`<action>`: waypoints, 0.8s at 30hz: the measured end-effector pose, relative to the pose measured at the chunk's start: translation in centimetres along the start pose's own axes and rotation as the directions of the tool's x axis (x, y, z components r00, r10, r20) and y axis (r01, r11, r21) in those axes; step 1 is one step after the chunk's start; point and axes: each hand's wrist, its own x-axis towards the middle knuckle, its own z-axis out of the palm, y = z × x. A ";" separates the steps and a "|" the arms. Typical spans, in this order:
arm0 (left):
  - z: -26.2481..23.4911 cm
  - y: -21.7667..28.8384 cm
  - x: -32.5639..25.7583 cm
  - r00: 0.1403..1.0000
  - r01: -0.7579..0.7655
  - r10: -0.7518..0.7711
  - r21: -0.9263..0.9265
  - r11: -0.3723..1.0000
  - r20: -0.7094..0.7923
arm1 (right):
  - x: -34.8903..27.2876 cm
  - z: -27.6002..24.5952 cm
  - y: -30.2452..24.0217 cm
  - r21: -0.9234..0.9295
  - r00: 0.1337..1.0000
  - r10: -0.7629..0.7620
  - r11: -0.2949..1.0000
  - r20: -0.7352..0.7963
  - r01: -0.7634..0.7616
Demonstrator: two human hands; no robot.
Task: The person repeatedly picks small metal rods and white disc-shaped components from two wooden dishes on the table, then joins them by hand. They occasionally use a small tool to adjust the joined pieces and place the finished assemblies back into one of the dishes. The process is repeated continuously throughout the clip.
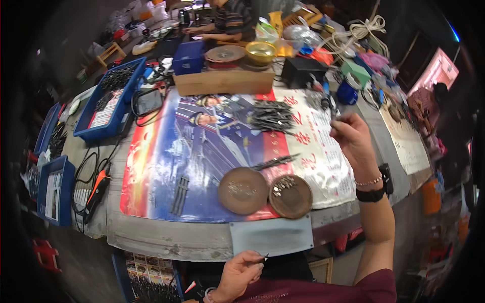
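Note:
My left hand is low at the front, in front of the table edge. Its thumb and fingertips pinch a small dark piece, too small to name. My right hand is raised over the right side of the table with its fingers closed in a pinch. Whatever they hold, if anything, cannot be made out. Two round brown dishes stand side by side near the front edge. Tiny pale bits lie in the left dish, and small shiny pieces in the right dish. Thin dark sticks lie just behind them.
A printed poster covers the tabletop, with a pile of dark metal strips on it. Blue trays and an orange-black tool are at left. A wooden block stands behind. Another person sits across the table.

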 end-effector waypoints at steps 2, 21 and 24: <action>-0.6 0.8 -0.2 0.999 -0.014 0.014 -0.016 1.000 -0.029 | 3.9 3.8 0.2 -0.095 0.997 -0.071 0.993 0.039 0.074; -3.5 5.5 -0.1 0.981 -0.049 0.070 0.123 0.991 -0.179 | 25.4 19.3 7.9 -0.535 0.936 -0.336 0.774 0.105 0.338; -3.7 5.5 -0.3 0.983 -0.111 0.125 0.101 0.989 -0.138 | 19.6 18.7 5.8 -0.503 0.933 -0.257 0.788 0.253 0.354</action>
